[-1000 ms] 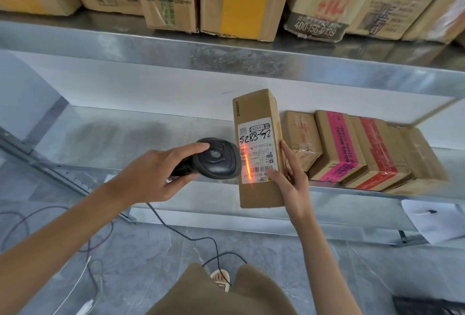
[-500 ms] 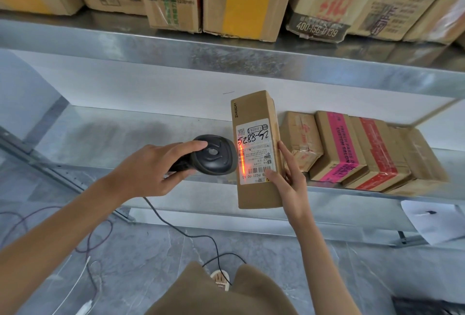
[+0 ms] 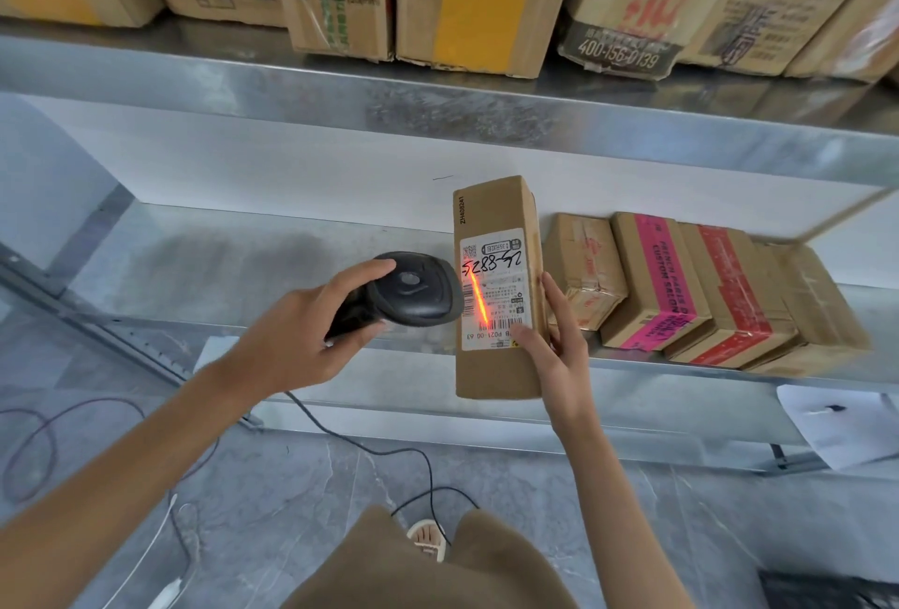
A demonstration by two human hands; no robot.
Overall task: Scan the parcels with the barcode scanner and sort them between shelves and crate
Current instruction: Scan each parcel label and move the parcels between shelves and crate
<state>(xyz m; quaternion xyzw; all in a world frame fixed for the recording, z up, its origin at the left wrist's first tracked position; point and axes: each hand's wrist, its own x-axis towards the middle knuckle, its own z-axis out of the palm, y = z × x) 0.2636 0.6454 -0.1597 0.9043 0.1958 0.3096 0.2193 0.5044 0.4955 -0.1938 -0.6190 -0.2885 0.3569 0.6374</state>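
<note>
At the left of the head view, the left hand point(image 3: 296, 341) was wrapped around the handle of the black barcode scanner point(image 3: 413, 290), forefinger laid along the top of its head, with the cord point(image 3: 369, 450) trailing down to the floor. The scanner head sat just beside the parcel point(image 3: 496, 287), and a red scan line point(image 3: 479, 299) fell across the white shipping label point(image 3: 494, 290), crossing the barcode area near its lower left. The parcel was a long, narrow cardboard carton, held in front of the lower shelf point(image 3: 243, 268) with its label face toward the camera. The right hand point(image 3: 559, 355) held it along its right edge near the lower half, thumb on the label face, fingers straight along the side; whether any reached behind could not be told. Judged from the one-handed hold, the carton was probably light; its walls looked stiff and square, with a matt, non-slip surface. The long edges, at about mid-length, appeared the soundest place to hold, keeping the thumb clear of the barcode. To the right, four taped cartons point(image 3: 656, 282) leaned together on the same shelf, close beside the held parcel.
</note>
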